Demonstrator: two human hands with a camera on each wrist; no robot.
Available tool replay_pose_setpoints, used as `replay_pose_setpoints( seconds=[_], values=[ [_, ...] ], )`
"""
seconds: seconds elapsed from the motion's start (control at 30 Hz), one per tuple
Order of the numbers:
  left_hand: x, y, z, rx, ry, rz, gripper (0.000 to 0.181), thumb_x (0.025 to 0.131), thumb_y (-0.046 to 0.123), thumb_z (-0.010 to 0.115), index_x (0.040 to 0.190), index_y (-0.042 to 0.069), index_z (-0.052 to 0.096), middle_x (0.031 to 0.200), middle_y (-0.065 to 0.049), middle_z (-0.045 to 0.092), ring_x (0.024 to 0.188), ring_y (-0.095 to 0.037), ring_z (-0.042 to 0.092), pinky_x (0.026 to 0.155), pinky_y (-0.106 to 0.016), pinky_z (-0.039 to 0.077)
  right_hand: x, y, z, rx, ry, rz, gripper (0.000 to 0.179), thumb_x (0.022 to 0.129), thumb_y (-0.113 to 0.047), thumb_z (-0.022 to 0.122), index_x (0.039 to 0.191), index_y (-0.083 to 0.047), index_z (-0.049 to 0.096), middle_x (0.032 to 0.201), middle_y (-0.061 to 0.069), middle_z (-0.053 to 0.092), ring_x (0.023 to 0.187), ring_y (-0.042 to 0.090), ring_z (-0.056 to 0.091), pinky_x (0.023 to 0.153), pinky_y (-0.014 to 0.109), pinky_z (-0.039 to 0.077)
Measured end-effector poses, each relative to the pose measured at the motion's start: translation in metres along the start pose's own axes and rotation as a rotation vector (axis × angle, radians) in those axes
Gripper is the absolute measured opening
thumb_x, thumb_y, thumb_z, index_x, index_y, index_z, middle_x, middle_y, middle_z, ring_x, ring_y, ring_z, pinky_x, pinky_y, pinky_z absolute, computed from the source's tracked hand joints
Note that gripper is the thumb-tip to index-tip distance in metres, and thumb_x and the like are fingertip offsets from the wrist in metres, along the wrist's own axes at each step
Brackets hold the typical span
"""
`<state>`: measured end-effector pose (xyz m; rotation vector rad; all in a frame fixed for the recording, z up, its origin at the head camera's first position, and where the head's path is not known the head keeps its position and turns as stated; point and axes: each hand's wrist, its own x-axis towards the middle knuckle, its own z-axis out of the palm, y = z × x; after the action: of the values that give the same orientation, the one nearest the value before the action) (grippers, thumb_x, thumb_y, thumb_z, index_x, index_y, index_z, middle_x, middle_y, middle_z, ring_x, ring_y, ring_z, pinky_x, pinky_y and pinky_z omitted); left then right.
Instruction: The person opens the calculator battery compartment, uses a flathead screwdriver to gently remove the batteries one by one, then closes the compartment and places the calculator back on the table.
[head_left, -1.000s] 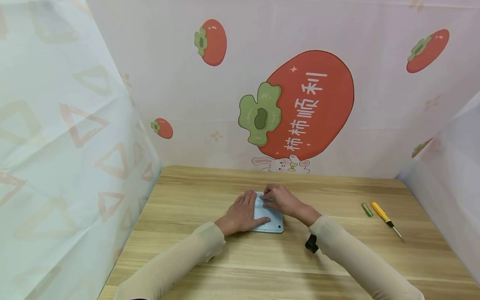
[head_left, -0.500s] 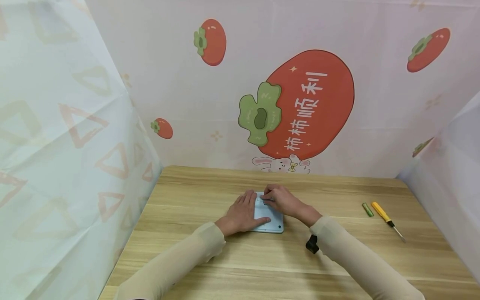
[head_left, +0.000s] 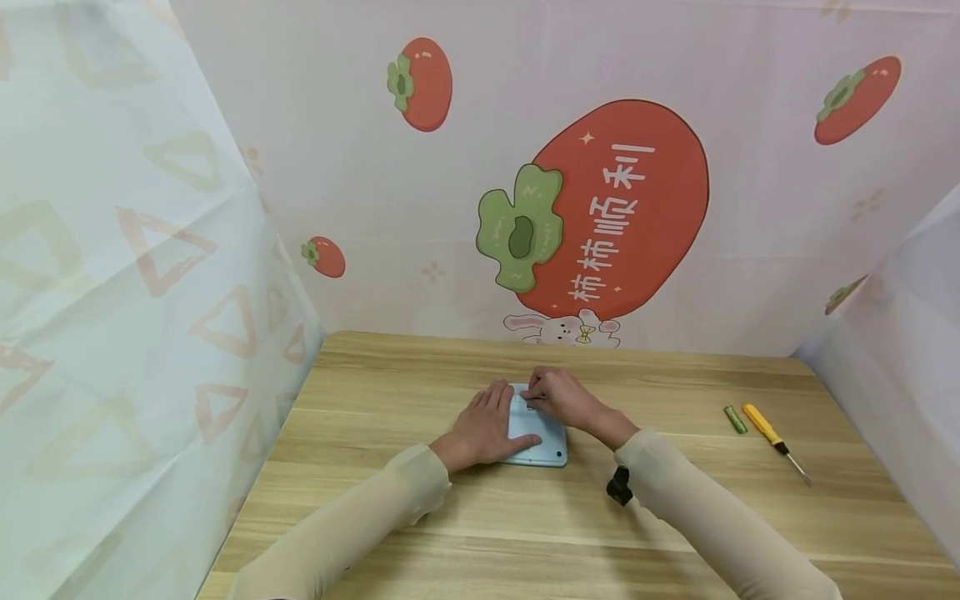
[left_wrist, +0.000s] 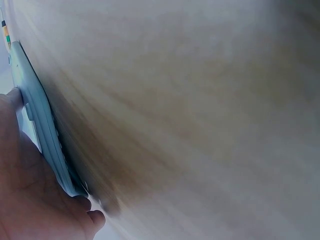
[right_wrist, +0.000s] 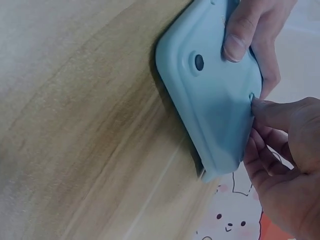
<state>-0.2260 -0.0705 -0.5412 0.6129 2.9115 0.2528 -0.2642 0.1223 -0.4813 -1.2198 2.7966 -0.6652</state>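
Observation:
A light blue calculator-like device lies on the wooden table with its back up; its front is hidden. My left hand rests along its left side, fingers extended and thumb across the back. In the left wrist view the hand touches the device's edge. My right hand has bent fingers at the far end of the back. In the right wrist view its thumb touches the back beside a small slot, fingers close below. Whether they pinch a small part is hidden.
A green battery and a yellow-handled screwdriver lie on the right of the table. A black item is by the right sleeve. A printed sheet stands behind the table, with white sheets at both sides.
My right fingers have shifted slightly at the far end of the device, and the right forearm has moved a little left. The left hand and the device stay in place.

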Motion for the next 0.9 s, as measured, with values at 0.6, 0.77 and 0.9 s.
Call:
replay_pose_setpoints(
  seconds=[0.6,0.77,0.9],
  values=[
    [0.0005,-0.0003,0.0012,0.008,0.009,0.016,0.106,0.096,0.083,0.043,0.164,0.004,0.023,0.172,-0.017,0.026,0.162,-0.028,0.021,0.129,-0.047,0.025,0.0006,0.002,0.0056,0.042,0.045,0.073,0.018,0.089,-0.001,0.083,0.107,0.0,0.083,0.084,0.003,0.068,0.07,0.008,0.057,0.058,0.02,0.046],
    [-0.002,0.0028,-0.0038,0.005,-0.001,0.006,0.105,0.097,0.081,0.045,0.164,0.004,0.023,0.172,-0.017,0.026,0.162,-0.028,0.02,0.129,-0.046,0.025,-0.0002,0.0027,0.0061,0.041,0.048,0.069,0.018,0.09,0.0,0.083,0.107,0.001,0.083,0.084,0.003,0.068,0.069,0.007,0.055,0.058,0.021,0.045],
    [-0.0036,0.0034,-0.0055,-0.01,-0.002,0.004,0.105,0.097,0.081,0.047,0.164,0.004,0.023,0.172,-0.017,0.026,0.162,-0.028,0.02,0.129,-0.045,0.026,-0.0002,0.0018,0.0063,0.044,0.046,0.083,0.017,0.091,-0.002,0.082,0.107,-0.001,0.083,0.085,0.002,0.068,0.07,0.007,0.054,0.06,0.021,0.045]
  ],
)
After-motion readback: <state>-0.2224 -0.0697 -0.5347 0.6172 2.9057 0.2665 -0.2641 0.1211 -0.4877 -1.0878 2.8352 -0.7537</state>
